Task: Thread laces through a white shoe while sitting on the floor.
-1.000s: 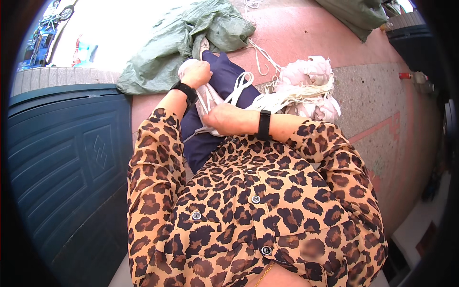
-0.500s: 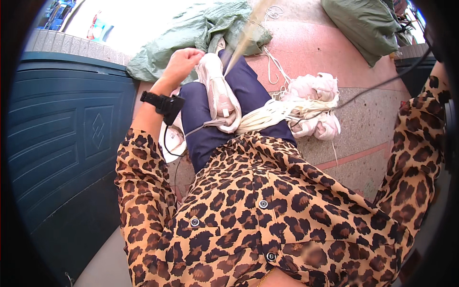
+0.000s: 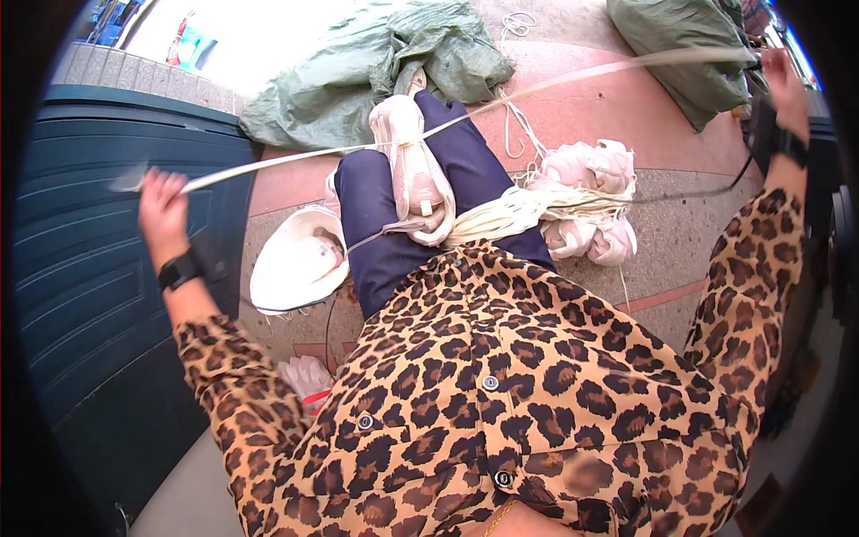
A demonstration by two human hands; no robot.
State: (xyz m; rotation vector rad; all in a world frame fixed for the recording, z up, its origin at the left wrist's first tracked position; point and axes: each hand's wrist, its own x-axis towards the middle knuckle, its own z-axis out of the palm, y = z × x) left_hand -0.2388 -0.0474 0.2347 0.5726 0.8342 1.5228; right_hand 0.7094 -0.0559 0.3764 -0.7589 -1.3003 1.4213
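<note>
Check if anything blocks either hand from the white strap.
Nothing visible does: the left hand and right hand both hold the white strap, stretched out either side of the pale bundle.

No writing can be read here; a small white label [image 3: 425, 208] shows on the pale pink piece [image 3: 418, 174] (it is too small for telling letters).

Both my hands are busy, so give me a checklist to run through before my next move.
1. Left hand gripping the white strip: ok.
2. Right hand gripping it too: ok, though slightly blurred.
3. Strip drawn out from both sides of the pale pink shoe-like bundle: ok, nearly straight.
4. Bundle resting on the lap: ok.
5. Strip fully around the bundle: cannot tell; its underside is hidden.
6. Spare strips apart from the drawn one: ok, over the right thigh.
</note>
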